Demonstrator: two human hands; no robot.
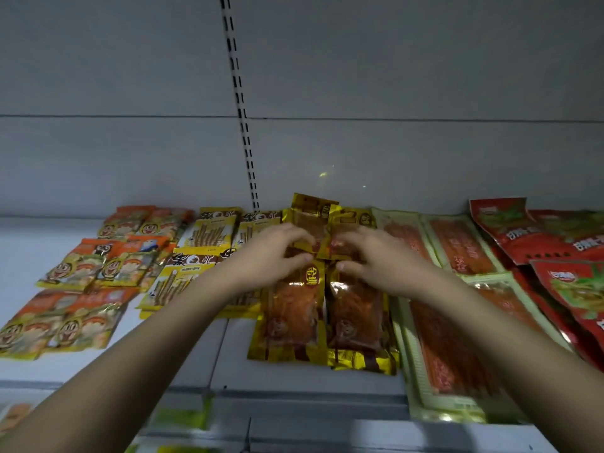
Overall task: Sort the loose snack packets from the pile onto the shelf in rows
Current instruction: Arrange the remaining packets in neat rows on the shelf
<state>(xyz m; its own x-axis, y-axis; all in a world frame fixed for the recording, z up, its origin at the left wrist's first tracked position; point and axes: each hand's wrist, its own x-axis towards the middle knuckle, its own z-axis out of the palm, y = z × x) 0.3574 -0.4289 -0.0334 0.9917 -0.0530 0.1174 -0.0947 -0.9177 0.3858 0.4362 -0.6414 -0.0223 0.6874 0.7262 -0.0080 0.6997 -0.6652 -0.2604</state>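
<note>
Shelf lip (294, 392) nearest the lens, forearms reaching over it. Landmark: the front pair of gold packets (322, 325), flat mid-shelf. Just behind them, left hand (273, 256) and right hand (376, 256) close together, each pinching one of the rear gold packets (315, 220), apparently squaring them against the back wall. Left of the gold pair: yellow stick-snack packets (196, 253), then orange cartoon packets (81, 289), roughly in rows. Right: long pale-edged red-strip packets (451, 348) in line, then red packets (539, 237) overlapping, untidy. Looks mostly done. Loose pile not in view, so remaining count unknown.
</note>
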